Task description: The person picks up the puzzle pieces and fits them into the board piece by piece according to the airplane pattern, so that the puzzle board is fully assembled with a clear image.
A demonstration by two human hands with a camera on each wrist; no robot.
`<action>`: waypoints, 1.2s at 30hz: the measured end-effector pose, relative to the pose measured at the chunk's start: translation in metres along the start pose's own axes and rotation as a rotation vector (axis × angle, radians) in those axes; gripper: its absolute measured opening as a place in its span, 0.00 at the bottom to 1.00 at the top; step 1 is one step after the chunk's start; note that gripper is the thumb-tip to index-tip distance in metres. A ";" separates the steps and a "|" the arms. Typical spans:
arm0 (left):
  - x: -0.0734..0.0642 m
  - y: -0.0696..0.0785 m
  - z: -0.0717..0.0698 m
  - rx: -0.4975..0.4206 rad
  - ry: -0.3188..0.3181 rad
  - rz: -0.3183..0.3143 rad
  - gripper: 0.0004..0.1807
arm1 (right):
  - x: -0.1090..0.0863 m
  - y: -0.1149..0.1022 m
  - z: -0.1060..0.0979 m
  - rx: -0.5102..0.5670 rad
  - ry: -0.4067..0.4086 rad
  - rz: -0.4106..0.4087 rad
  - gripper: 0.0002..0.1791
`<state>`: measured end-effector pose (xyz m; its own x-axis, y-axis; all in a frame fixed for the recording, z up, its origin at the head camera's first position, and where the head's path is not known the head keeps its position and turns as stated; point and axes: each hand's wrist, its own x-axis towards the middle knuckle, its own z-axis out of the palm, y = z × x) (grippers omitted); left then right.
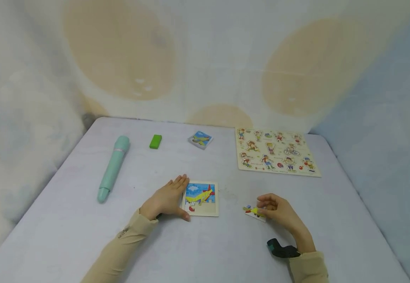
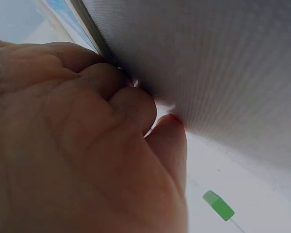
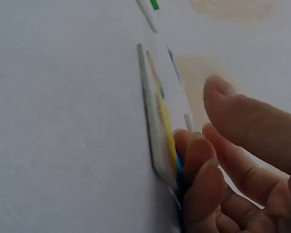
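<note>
A square wooden jigsaw puzzle with a yellow airplane on blue sky lies on the table; pieces fill its upper part and pale wood shows in its lower part. My left hand rests along its left edge, fingers extended and thumb spread. In the left wrist view, the fingertips meet the tabletop beside the puzzle's edge. To the right, loose printed puzzle pieces lie under the fingertips of my right hand. In the right wrist view, its thumb stands apart from the pieces; the fingers bend loosely beside them, partly hiding them.
A mint-green tube-shaped object lies at the left. Farther back are a green block and a small airplane picture card. A large board with sports figures lies at the back right. Curtains surround the table.
</note>
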<state>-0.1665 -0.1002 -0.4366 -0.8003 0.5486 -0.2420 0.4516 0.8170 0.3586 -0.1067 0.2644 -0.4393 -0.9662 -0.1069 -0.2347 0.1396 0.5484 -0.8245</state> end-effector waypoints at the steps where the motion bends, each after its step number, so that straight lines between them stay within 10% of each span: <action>1: 0.000 0.000 0.000 -0.006 0.000 -0.001 0.69 | 0.000 0.000 0.001 -0.040 0.006 -0.017 0.23; 21: -0.001 0.001 -0.001 0.023 -0.002 -0.003 0.69 | 0.009 -0.004 0.023 -0.381 0.156 -0.213 0.22; 36: -0.001 0.002 -0.002 0.017 -0.003 -0.002 0.69 | 0.013 0.001 0.023 -0.268 0.181 -0.106 0.22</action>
<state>-0.1654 -0.0998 -0.4343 -0.8000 0.5473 -0.2458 0.4566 0.8212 0.3423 -0.1140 0.2444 -0.4545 -0.9984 -0.0390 -0.0402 -0.0020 0.7433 -0.6689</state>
